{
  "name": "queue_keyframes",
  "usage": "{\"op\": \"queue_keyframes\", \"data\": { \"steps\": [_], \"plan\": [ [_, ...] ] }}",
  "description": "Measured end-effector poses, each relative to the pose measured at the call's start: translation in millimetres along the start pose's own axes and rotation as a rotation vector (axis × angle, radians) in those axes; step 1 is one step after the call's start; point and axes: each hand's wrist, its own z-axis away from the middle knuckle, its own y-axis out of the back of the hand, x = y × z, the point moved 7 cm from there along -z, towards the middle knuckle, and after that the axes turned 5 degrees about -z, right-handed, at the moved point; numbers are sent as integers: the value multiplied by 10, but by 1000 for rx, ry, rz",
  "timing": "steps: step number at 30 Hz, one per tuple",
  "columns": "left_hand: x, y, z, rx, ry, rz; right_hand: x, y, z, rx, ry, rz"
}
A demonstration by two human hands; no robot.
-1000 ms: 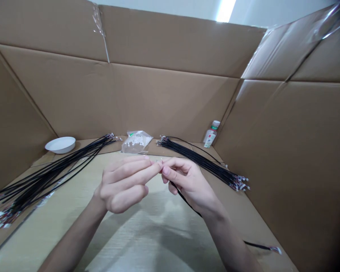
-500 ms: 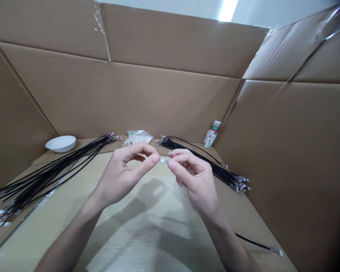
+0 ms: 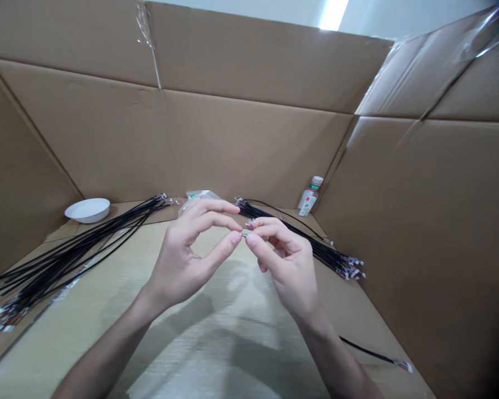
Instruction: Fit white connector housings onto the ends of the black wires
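Observation:
Above the middle of the table, my right hand [image 3: 289, 260] pinches the thin coloured wires [image 3: 253, 224] at the end of a cable between thumb and fingers. My left hand [image 3: 178, 255] meets it from the left, thumb and a fingertip closed on the small white connector at the wire tip, which they mostly cover. The other left fingers are raised and spread. Below my right forearm, a black cable [image 3: 370, 352] with a white plug on its end lies on the surface; whether it is the held one I cannot tell.
A bundle of black cables [image 3: 87, 238] lies at left, another bundle [image 3: 299, 233] at right behind my hand. At the back stand a white bowl [image 3: 87, 211], a clear plastic bag [image 3: 202, 195] and a bottle [image 3: 310, 197]. Cardboard walls [image 3: 253, 147] enclose the table.
My left hand has moved slightly right, and its thumb and fingertip now cover the white connector that showed before. Its other fingers have lifted and spread. My right hand has hardly moved.

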Motion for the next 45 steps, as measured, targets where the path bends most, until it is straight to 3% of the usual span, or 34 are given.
{"op": "queue_keyframes", "data": {
  "steps": [9, 17, 23, 30, 37, 42, 45],
  "plan": [
    [10, -41, 55, 144, 83, -11, 43, 3, -17, 32, 1, 5],
    [106, -81, 53, 204, -40, -142, 119, -20, -42, -1, -17, -104],
    [-41, -140, 34, 79, 110, 4, 88, -33, -11, 18, 68, -27],
    [-276, -221, 82, -146, 369, 257, -155, -57, 62, 20, 420, 375],
    [-392, -241, 23, -207, 488, 380, -135, 10, 30, 45, 321, 299],
    [-459, -464, 101, -412, 640, 635, -147, 24, 10, 39, 256, 258],
    [-444, -481, 121, -393, 663, 689, -140, 58, -6, 52, 220, 239]
  ]
}}
